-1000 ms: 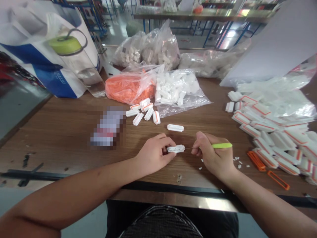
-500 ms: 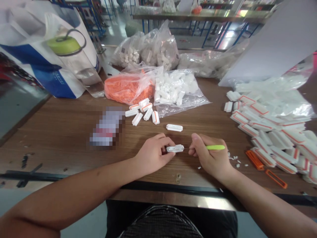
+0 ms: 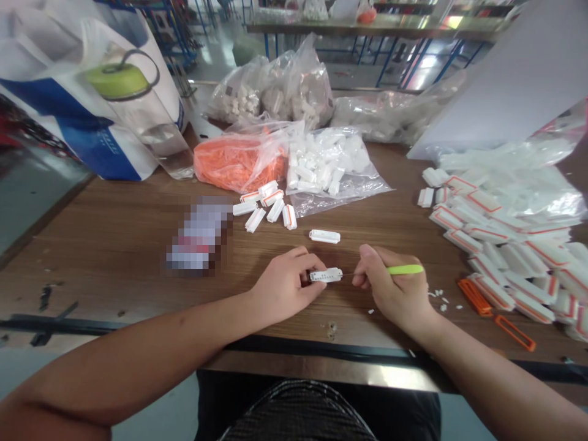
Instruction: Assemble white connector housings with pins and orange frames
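My left hand [image 3: 287,285] is closed round a small white plastic connector [image 3: 326,275], held just above the wooden table [image 3: 114,245]. My right hand [image 3: 392,288] pinches a thin tool with a lime-green handle [image 3: 404,269]; its fine metal tip points left at the connector's right end. Another white connector [image 3: 324,236] lies on the table just beyond my hands. Several white-and-orange connectors [image 3: 269,205] sit in a loose group further back.
A bag of orange parts [image 3: 234,160] and a bag of white parts [image 3: 328,162] lie behind. A large pile of white-and-orange pieces [image 3: 509,239] fills the right side, with two orange frames [image 3: 475,297] near it. A bottle with a green lid [image 3: 138,116] stands at back left.
My right hand slid slightly left toward the connector, then eased back a little. My left hand has stayed put with the connector.
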The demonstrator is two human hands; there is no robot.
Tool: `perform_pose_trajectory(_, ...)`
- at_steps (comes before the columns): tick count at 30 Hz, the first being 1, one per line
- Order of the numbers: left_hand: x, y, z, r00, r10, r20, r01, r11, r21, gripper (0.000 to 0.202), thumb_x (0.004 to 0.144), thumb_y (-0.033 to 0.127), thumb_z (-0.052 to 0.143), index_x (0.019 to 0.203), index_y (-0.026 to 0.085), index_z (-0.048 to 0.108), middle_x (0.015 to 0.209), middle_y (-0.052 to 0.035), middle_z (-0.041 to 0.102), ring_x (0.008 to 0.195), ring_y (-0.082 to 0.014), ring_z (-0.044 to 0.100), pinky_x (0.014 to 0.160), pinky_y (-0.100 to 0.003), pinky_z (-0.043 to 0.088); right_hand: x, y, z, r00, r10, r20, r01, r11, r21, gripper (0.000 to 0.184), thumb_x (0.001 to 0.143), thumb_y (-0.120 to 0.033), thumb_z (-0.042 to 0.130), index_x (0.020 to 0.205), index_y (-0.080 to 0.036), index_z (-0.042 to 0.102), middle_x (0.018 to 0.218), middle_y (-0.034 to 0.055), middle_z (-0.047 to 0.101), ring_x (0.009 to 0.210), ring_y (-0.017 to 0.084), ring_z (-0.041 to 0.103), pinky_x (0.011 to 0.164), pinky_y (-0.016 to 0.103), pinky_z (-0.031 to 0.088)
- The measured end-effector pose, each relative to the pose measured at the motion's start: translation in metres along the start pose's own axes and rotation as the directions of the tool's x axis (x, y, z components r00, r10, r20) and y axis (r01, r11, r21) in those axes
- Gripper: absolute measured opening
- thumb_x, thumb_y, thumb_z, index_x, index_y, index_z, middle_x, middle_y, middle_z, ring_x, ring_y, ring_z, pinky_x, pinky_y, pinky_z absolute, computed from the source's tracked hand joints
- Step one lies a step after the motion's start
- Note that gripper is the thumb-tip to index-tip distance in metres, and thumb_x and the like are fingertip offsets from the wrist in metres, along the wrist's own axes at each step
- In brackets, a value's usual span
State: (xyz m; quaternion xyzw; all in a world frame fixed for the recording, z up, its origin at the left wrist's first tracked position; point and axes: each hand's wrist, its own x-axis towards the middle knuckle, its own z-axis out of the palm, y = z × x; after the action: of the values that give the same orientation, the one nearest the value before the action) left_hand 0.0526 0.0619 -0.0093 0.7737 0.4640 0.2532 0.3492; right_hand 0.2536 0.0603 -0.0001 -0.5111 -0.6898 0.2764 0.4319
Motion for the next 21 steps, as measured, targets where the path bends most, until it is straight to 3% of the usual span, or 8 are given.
perform_pose_trajectory(7, 0.0, 0.001, -0.001, 1.0, 0.001, 0.009, -0.001, 1.0, 0.003, 0.01, 0.078, 0.015, 0.067, 0.087, 0.019, 0.069, 0.076, 0.0019, 0.055, 0.062, -0.0099, 0.053, 0.063, -0.025, 0.044, 0.001, 0.0, 0.001, 0.999, 0.018, -0.041, -0.017, 1.0, 0.024, 0.048, 0.098, -0.034, 0.045, 0.055, -0.02, 0.06, 0.051, -0.0005, 0.062, 0.042, 0.008, 0.057, 0.045, 0.021, 0.046)
perform_pose_trajectory(13, 0.0, 0.0, 0.0, 1.0, 0.007, 0.005, -0.007, 1.0, 0.012, 0.009, 0.079, 0.015, 0.066, 0.087, 0.019, 0.068, 0.076, 0.0018, 0.054, 0.064, -0.0106, 0.053, 0.064, -0.025, 0.045, 0.001, 0.001, 0.005, 1.0, 0.012, 0.002, -0.012, 0.999, 0.038, 0.048, 0.098, -0.036, 0.045, 0.055, -0.02, 0.059, 0.05, -0.0001, 0.062, 0.043, 0.009, 0.057, 0.046, 0.022, 0.046)
perform_pose_trajectory(16, 0.0, 0.001, 0.0, 1.0, 0.014, 0.009, -0.014, 1.0, 0.025, 0.01, 0.079, 0.015, 0.065, 0.088, 0.019, 0.067, 0.078, 0.0016, 0.055, 0.063, -0.0102, 0.053, 0.064, -0.026, 0.044, 0.006, 0.001, -0.002, 0.998, 0.05, -0.048, -0.048, 0.998, 0.043, 0.049, 0.098, -0.041, 0.046, 0.056, -0.02, 0.059, 0.049, -0.0003, 0.061, 0.042, 0.009, 0.054, 0.044, 0.022, 0.044)
perform_pose_trajectory(18, -0.001, 0.002, 0.0, 1.0, 0.007, 0.018, -0.008, 0.999, 0.045, 0.012, 0.079, 0.015, 0.064, 0.089, 0.019, 0.067, 0.08, 0.0017, 0.055, 0.062, -0.0096, 0.053, 0.065, -0.026, 0.044, 0.013, 0.002, -0.013, 0.995, 0.053, -0.081, -0.057, 0.997, -0.043, 0.047, 0.097, -0.045, 0.046, 0.059, -0.02, 0.059, 0.05, -0.0004, 0.06, 0.042, 0.01, 0.053, 0.044, 0.023, 0.041)
perform_pose_trajectory(20, -0.001, 0.004, 0.001, 1.0, -0.013, 0.021, 0.011, 0.997, 0.078, 0.014, 0.079, 0.016, 0.064, 0.092, 0.02, 0.066, 0.082, 0.0022, 0.055, 0.061, -0.0094, 0.052, 0.065, -0.027, 0.045, 0.024, 0.003, -0.025, 0.999, 0.018, -0.044, -0.03, 0.955, -0.294, 0.045, 0.096, -0.046, 0.047, 0.062, -0.02, 0.059, 0.051, 0.0004, 0.061, 0.045, 0.011, 0.054, 0.046, 0.024, 0.039)
perform_pose_trajectory(21, -0.001, 0.005, 0.001, 1.0, -0.024, 0.02, 0.022, 0.995, 0.099, 0.016, 0.079, 0.017, 0.065, 0.094, 0.021, 0.066, 0.082, 0.0023, 0.056, 0.061, -0.0096, 0.052, 0.065, -0.027, 0.045, 0.029, 0.004, -0.031, 1.0, 0.011, 0.004, -0.007, 0.884, -0.468, 0.043, 0.095, -0.045, 0.049, 0.062, -0.02, 0.06, 0.052, 0.0014, 0.062, 0.047, 0.013, 0.056, 0.048, 0.025, 0.038)
